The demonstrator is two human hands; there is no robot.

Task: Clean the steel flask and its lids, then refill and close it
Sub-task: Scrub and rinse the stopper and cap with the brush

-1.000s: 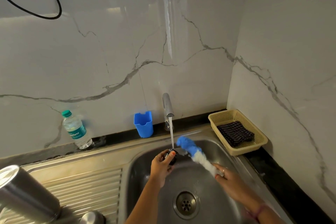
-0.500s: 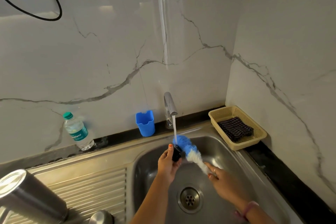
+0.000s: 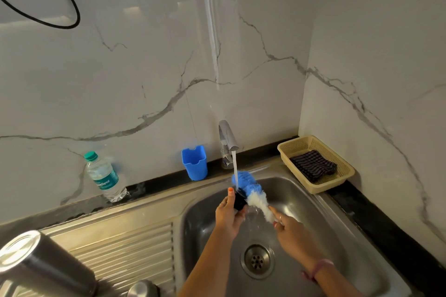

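Note:
Over the steel sink point(image 3: 321, 202), my left hand point(image 3: 228, 214) grips a small black lid point(image 3: 239, 201) under the running tap point(image 3: 228, 137). My right hand point(image 3: 290, 229) holds the handle end of a blue and white bottle brush point(image 3: 252, 191), whose bristles lie against the lid in the stream of water. The steel flask point(image 3: 36, 265) stands upside down on the ribbed drainboard at the lower left. A rounded steel lid point(image 3: 142, 289) sits beside it at the bottom edge.
A plastic water bottle point(image 3: 103, 176) leans against the wall at the left. A blue plastic cup point(image 3: 195, 163) stands by the tap. A beige basket point(image 3: 342, 176) with a dark checked cloth point(image 3: 313, 165) sits in the right corner. The drain point(image 3: 257, 260) lies below my hands.
The brush has slid left and up against the black lid under the stream. Both hands stay over the sink, slightly shifted, and the camera has moved a little.

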